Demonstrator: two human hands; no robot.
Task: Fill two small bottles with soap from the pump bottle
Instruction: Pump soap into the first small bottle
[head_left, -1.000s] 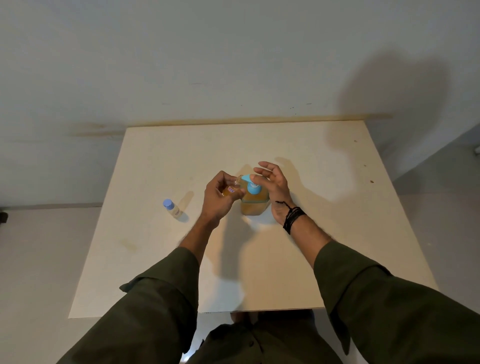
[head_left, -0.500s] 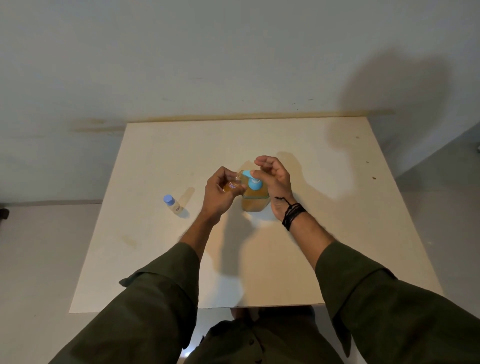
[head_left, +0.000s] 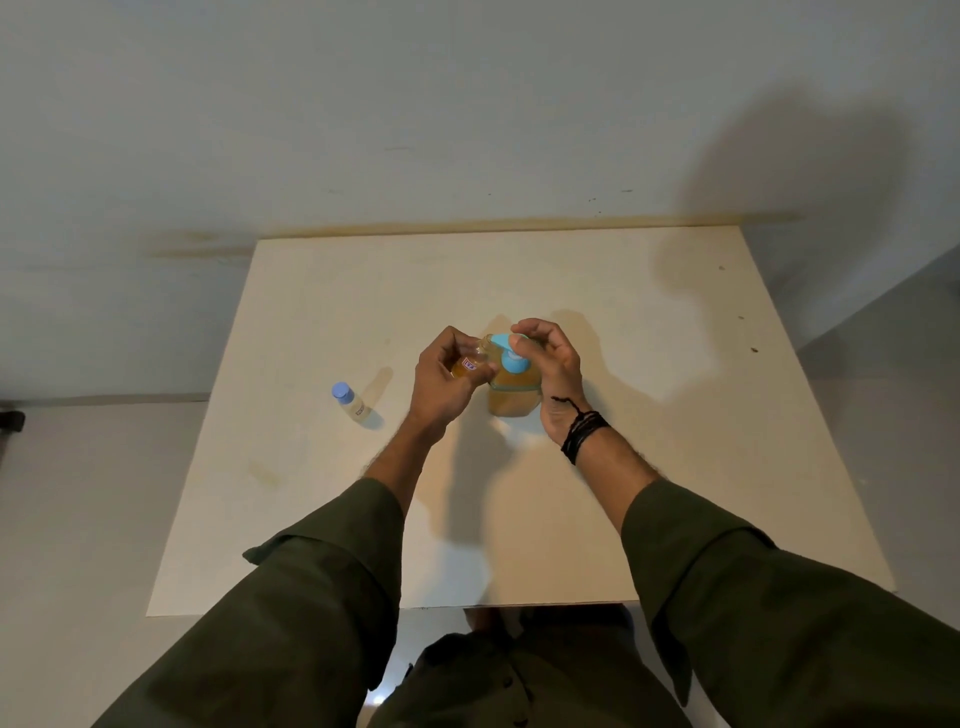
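- A person's two hands meet at the middle of a pale table, seen from above by a head-worn camera.
- The left hand has its fingers curled round a small clear bottle with a red-and-white label. The bottle is tilted, its long axis running up and to the right, so its open neck lies just under the spout of the pump bottle.
- The pump bottle stands upright just right of the small bottle, touching or nearly touching it — which, I cannot tell. Its blue pump head points left, toward the small bottle's mouth.
- The right hand is cupped over the pump bottle's far side, with curled fingertips on top of the pump head, placed to press down.
- The coming press likely depends on the neck staying in line beneath the spout.
- Contents: the pump bottle holds amber soap up to around its shoulder; the small bottle shows amber liquid in its lower part — the exact level is hidden by the fingers.
- A second small bottle with a blue cap on stands well to the left, beyond the left hand. Its contents look pale or clear, so it is probably still unfilled.
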